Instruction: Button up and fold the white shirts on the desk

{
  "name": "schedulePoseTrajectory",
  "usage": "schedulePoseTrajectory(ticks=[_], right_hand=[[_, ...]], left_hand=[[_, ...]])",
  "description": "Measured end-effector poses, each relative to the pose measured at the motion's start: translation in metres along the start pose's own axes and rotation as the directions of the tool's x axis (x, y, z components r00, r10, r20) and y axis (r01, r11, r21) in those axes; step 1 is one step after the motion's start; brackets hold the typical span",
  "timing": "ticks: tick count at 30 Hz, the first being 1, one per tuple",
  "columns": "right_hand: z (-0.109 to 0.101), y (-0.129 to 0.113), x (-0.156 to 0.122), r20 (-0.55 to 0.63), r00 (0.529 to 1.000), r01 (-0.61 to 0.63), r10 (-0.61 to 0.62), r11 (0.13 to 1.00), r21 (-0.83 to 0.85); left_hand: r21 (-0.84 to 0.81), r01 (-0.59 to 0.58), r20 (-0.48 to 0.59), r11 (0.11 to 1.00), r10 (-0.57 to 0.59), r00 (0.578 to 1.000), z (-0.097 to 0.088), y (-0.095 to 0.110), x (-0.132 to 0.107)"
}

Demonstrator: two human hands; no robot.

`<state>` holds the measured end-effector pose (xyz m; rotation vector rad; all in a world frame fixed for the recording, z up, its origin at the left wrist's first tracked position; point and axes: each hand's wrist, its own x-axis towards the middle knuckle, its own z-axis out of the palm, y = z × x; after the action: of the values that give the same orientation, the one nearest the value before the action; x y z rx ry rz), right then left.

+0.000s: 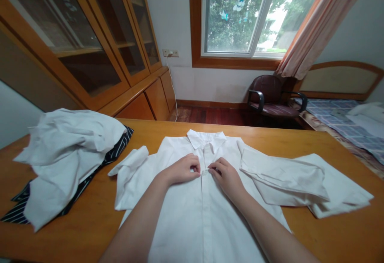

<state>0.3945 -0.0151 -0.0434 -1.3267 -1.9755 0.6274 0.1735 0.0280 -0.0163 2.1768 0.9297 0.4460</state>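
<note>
A white collared shirt lies front up on the wooden table, its collar toward the far edge. My left hand pinches the front placket from the left, a little below the collar. From the other side, my right hand pinches the same strip of the placket between thumb and fingers. Any button there is too small to make out. The shirt's left-side sleeve is bunched near my left forearm, while the right-side sleeve lies folded out across the table.
On the left is a crumpled white cloth over a dark striped cloth. Another white folded cloth lies at the right. Beyond the table stand a glass-door cabinet, an armchair and a bed.
</note>
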Motion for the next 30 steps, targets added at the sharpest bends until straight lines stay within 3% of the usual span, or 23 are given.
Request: schedulePoseTrajectory(ticks=[24, 30], right_hand=[[-0.015, -0.002, -0.004, -0.079, 0.996, -0.035, 0.046, 0.990, 0.133], [-0.018, -0.003, -0.003, -0.231, 0.973, 0.043, -0.004, 0.986, 0.162]], left_hand=[[-0.017, -0.021, 0.008, 1.000, 0.021, 1.000, -0.003, 0.000, 0.000], [0.043, -0.028, -0.060, 0.999, 0.030, 0.998, -0.001, 0.000, 0.001]])
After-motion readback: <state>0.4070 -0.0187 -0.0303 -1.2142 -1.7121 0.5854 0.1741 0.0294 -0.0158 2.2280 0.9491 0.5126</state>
